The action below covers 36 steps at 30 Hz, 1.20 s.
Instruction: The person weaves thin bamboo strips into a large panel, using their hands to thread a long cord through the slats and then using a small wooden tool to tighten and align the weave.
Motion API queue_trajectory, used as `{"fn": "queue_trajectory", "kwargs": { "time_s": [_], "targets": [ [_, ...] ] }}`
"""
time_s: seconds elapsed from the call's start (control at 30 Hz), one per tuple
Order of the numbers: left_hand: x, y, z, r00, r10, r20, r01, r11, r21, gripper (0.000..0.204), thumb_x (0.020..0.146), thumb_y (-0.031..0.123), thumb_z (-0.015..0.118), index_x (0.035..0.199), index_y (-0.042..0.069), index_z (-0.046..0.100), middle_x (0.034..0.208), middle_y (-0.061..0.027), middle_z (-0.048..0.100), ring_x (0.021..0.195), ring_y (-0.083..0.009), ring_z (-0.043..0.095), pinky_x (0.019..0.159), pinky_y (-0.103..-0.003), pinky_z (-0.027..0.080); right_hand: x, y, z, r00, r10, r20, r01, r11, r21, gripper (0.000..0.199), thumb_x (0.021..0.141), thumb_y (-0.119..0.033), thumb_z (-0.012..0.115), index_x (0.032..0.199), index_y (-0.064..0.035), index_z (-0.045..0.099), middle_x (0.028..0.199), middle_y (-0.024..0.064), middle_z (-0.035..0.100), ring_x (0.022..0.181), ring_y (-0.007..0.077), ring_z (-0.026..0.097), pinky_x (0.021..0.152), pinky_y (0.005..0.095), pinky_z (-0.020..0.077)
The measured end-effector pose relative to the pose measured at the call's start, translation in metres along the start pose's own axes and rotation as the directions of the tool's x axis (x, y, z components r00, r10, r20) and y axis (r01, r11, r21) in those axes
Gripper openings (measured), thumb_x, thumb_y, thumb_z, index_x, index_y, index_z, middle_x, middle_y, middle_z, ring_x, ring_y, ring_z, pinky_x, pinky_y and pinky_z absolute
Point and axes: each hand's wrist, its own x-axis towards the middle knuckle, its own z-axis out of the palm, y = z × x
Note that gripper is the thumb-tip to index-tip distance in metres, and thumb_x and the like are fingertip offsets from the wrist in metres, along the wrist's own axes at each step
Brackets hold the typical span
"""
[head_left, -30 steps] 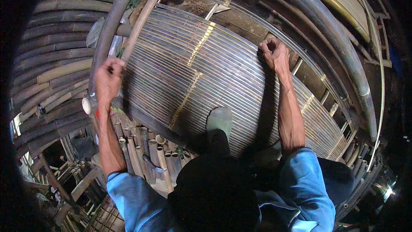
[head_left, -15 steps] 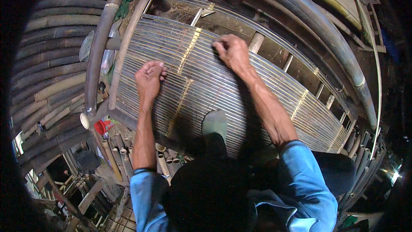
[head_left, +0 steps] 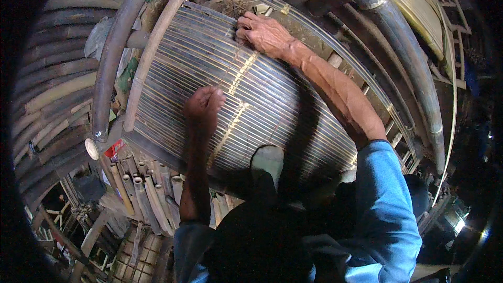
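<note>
One view only: head cam, worn on the person's head, looking steeply down and fwd over the chest and knees. Fisheye, so straight poles bow toward the rim and the corners go black. Upright, not mirrored. Close range: left hand (head_left: pixel 204 106) sits near centre, right hand (head_left: pixel 263 34) above and slightly right of it, both arms entering from the lower edge. The slatted bamboo panel (head_left: pixel 272 99) under both hands fills the mid-frame. Thick bamboo poles (head_left: pixel 112 73) curve past left of the left hand; floor clutter shows far below-left.
</note>
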Motion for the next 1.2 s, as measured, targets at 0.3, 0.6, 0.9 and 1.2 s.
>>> {"fn": "queue_trajectory", "kwargs": {
  "time_s": [0.3, 0.6, 0.9, 1.2],
  "targets": [
    [0.007, 0.005, -0.002, 0.999, -0.01, 0.054, 0.012, 0.999, -0.041, 0.02, 0.097, 0.014, 0.063, 0.105, -0.005, 0.063, 0.086, -0.0098, 0.072, 0.075, -0.0117, 0.065, 0.069, -0.024, 0.052, -0.003, -0.031, -0.034, 0.936, 0.309, 0.17, -0.348, 0.725, 0.594, 0.024, 0.102, -0.023, 0.055, 0.107, -0.0006, 0.062, 0.095, 0.0111, 0.066, 0.097, 0.0223, 0.061, 0.088, 0.0368, 0.0487],
    [-0.001, 0.068, 0.022, 0.982, 0.182, 0.042, -0.175, 0.975, -0.137, 0.013, 0.093, 0.007, 0.066, 0.1, -0.004, 0.066, 0.09, -0.0092, 0.072, 0.072, -0.0106, 0.061, 0.067, -0.024, 0.049, -0.047, -0.049, -0.167, 0.815, 0.552, -0.175, 0.063, 0.215, 0.975, 0.025, 0.1, -0.021, 0.063, 0.106, 0.0035, 0.065, 0.083, 0.0047, 0.065, 0.08, 0.0133, 0.062, 0.078, 0.0299, 0.0522],
    [-0.01, 0.164, 0.128, 0.676, 0.689, 0.263, -0.72, 0.693, 0.036, 0.008, 0.088, 0.007, 0.071, 0.094, 0.001, 0.071, 0.141, -0.014, 0.055, 0.112, -0.0207, 0.06, 0.087, -0.031, 0.052, -0.124, -0.052, -0.24, 0.634, 0.705, -0.318, 0.27, 0.184, 0.945, 0.023, 0.099, -0.024, 0.064, 0.107, -0.0019, 0.065, 0.086, 0.0039, 0.067, 0.078, 0.0126, 0.065, 0.074, 0.0266, 0.0539],
    [-0.047, 0.141, 0.2, 0.638, 0.476, 0.606, -0.664, 0.738, 0.119, 0.017, 0.09, 0.015, 0.069, 0.1, 0.001, 0.072, 0.088, -0.0064, 0.074, 0.075, -0.0122, 0.063, 0.067, -0.028, 0.05, -0.231, -0.024, -0.267, 0.283, 0.926, -0.251, 0.517, 0.073, 0.853, 0.018, 0.1, -0.021, 0.063, 0.098, -0.0039, 0.065, 0.083, 0.0029, 0.065, 0.073, 0.0129, 0.065, 0.069, 0.0307, 0.0602]
  ]
}}
